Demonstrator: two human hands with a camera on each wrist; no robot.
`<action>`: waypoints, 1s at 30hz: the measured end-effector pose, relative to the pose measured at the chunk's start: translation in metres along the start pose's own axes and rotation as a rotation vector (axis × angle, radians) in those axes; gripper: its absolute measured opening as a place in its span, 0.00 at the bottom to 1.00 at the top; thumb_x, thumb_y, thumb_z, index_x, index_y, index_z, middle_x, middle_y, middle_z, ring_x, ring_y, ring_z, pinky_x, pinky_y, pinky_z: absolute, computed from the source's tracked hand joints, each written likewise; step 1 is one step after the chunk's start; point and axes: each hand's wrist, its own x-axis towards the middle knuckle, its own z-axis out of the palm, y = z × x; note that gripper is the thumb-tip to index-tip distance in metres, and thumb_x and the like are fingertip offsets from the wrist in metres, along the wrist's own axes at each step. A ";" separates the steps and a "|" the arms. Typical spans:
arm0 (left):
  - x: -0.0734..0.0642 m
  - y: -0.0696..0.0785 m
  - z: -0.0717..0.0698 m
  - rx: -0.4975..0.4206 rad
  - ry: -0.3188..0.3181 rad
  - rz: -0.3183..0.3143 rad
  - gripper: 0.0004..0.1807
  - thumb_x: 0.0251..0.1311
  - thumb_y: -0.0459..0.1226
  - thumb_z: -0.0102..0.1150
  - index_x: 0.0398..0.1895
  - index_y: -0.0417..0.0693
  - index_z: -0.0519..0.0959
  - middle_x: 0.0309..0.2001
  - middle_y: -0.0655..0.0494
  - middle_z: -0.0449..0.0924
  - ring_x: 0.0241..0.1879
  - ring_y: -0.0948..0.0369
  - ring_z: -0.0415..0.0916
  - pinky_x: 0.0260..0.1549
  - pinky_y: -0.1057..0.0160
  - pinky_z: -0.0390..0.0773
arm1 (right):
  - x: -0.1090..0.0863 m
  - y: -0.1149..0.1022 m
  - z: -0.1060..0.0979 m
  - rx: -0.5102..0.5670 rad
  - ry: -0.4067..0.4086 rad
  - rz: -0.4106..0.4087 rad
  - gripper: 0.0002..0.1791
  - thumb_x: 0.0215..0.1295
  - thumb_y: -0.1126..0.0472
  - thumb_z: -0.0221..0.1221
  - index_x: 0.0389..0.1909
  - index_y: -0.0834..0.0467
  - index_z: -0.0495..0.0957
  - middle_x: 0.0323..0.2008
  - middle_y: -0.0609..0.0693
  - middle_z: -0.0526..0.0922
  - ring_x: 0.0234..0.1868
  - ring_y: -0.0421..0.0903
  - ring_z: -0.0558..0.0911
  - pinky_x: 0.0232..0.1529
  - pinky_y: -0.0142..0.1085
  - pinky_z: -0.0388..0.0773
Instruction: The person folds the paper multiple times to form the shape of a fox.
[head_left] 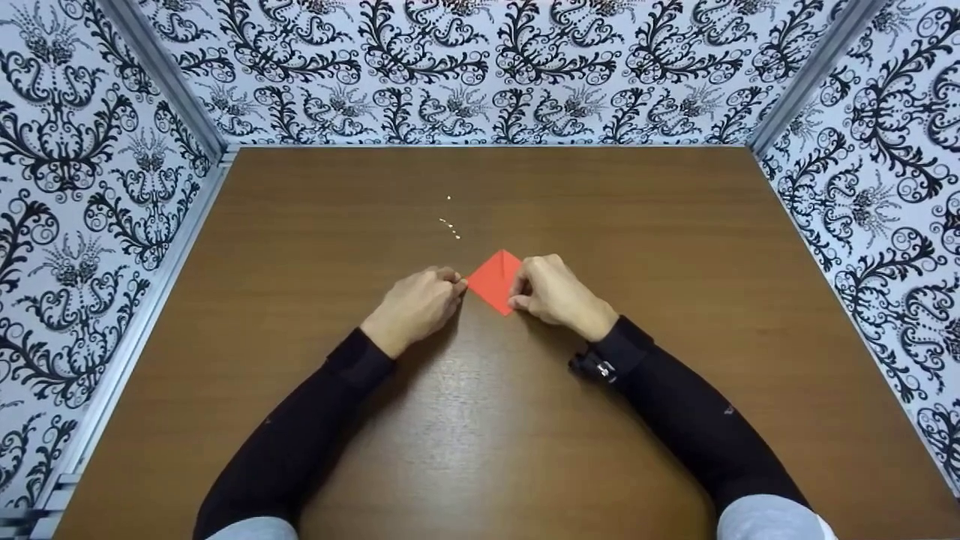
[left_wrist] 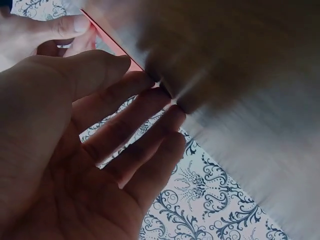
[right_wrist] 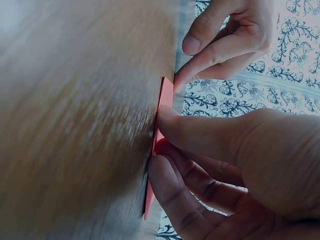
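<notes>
A small red folded paper (head_left: 491,285) lies on the wooden table, turned like a diamond, with a crease near its far corner. My left hand (head_left: 421,306) is at its left corner. In the right wrist view that hand's index finger (right_wrist: 200,62) reaches out straight to the paper's tip, the thumb standing apart from it. My right hand (head_left: 559,296) covers the paper's right side and pinches it there between thumb and curled fingers. Seen from the right wrist, the thumb (right_wrist: 200,130) lies against the red sheet (right_wrist: 166,92). The paper's right corner is hidden under this hand.
Several tiny pale scraps (head_left: 450,225) are scattered on the wooden table (head_left: 645,210) beyond the paper. Patterned black-and-white walls (head_left: 480,75) stand at the back and both sides. A dark device (head_left: 596,367) is strapped at the right wrist.
</notes>
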 end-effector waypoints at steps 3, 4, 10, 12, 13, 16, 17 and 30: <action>-0.001 -0.002 -0.001 0.016 -0.003 -0.014 0.12 0.84 0.34 0.65 0.55 0.36 0.93 0.52 0.44 0.94 0.50 0.41 0.93 0.45 0.41 0.97 | 0.000 0.000 0.000 0.003 -0.002 0.004 0.06 0.72 0.62 0.81 0.34 0.56 0.96 0.38 0.53 0.95 0.39 0.48 0.90 0.45 0.46 0.89; -0.001 -0.003 -0.001 0.019 -0.006 -0.015 0.12 0.84 0.35 0.66 0.56 0.37 0.93 0.53 0.44 0.94 0.51 0.41 0.93 0.46 0.42 0.97 | 0.001 0.000 0.001 0.004 -0.001 0.002 0.06 0.72 0.62 0.81 0.34 0.56 0.96 0.38 0.53 0.95 0.39 0.48 0.90 0.45 0.46 0.89; 0.001 -0.008 -0.002 0.041 -0.048 0.004 0.15 0.81 0.37 0.71 0.63 0.40 0.93 0.61 0.42 0.94 0.58 0.41 0.93 0.54 0.45 0.96 | 0.001 0.001 0.000 0.017 -0.002 -0.002 0.06 0.71 0.63 0.81 0.33 0.55 0.96 0.38 0.52 0.94 0.37 0.46 0.88 0.43 0.41 0.86; 0.001 -0.010 -0.003 0.039 -0.060 0.006 0.15 0.82 0.37 0.70 0.63 0.41 0.93 0.61 0.43 0.94 0.59 0.42 0.93 0.55 0.45 0.96 | 0.000 0.001 -0.002 0.027 -0.005 -0.001 0.05 0.71 0.63 0.81 0.34 0.55 0.97 0.38 0.52 0.94 0.37 0.45 0.87 0.42 0.39 0.84; 0.001 -0.011 -0.003 0.036 -0.064 0.005 0.14 0.82 0.37 0.70 0.62 0.42 0.93 0.61 0.43 0.93 0.59 0.42 0.93 0.54 0.45 0.96 | 0.000 0.000 -0.002 0.030 -0.004 -0.002 0.05 0.71 0.63 0.81 0.34 0.54 0.97 0.38 0.51 0.95 0.37 0.45 0.86 0.42 0.39 0.83; 0.001 -0.014 -0.004 0.010 -0.057 -0.008 0.11 0.82 0.37 0.70 0.58 0.43 0.94 0.58 0.44 0.93 0.58 0.42 0.92 0.52 0.43 0.96 | -0.001 0.000 -0.005 0.031 0.009 -0.016 0.04 0.71 0.63 0.81 0.35 0.54 0.97 0.38 0.50 0.95 0.38 0.46 0.86 0.43 0.38 0.81; 0.001 -0.015 -0.005 0.001 -0.050 -0.014 0.10 0.82 0.36 0.69 0.56 0.43 0.94 0.57 0.44 0.93 0.57 0.42 0.92 0.51 0.42 0.96 | -0.002 -0.001 -0.006 0.032 0.016 -0.020 0.04 0.71 0.62 0.81 0.35 0.54 0.97 0.38 0.50 0.96 0.38 0.47 0.87 0.43 0.39 0.81; 0.001 -0.024 -0.012 -0.027 0.013 -0.020 0.10 0.81 0.37 0.71 0.56 0.45 0.94 0.53 0.46 0.93 0.54 0.43 0.92 0.52 0.42 0.95 | -0.003 0.001 -0.013 0.048 0.061 -0.038 0.03 0.70 0.63 0.82 0.35 0.55 0.97 0.37 0.50 0.96 0.40 0.49 0.90 0.44 0.39 0.82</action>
